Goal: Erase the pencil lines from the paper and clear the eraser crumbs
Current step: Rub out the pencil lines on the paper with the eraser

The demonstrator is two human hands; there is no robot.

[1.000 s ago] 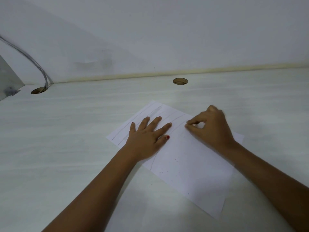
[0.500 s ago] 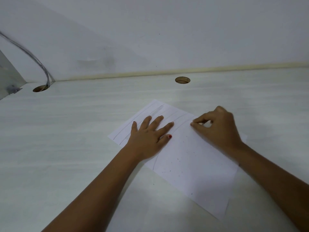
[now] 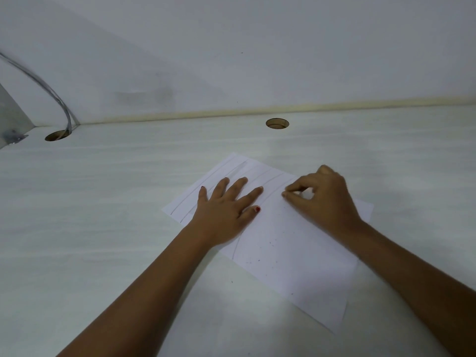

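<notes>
- Lying askew on the pale desk (image 3: 103,202), the sheet of paper (image 3: 296,266) is kept central.
- It is pinned flat by the left hand (image 3: 224,210), fingers straight and spread.
- The right hand (image 3: 327,202) is curled into a pinch.
- Pencil lines (image 3: 268,179) are left on the far half.
- A small pale eraser (image 3: 298,193), barely visible, is held in that pinch; short strokes along each line are advised.
- Eraser crumbs (image 3: 270,244) are scattered nearer.

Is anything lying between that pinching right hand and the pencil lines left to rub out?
Partly. The nearest line lies open beside the right hand, which pinches a small eraser. The left hand lies flat on the paper, covering stretches of the lines farther left.
</notes>
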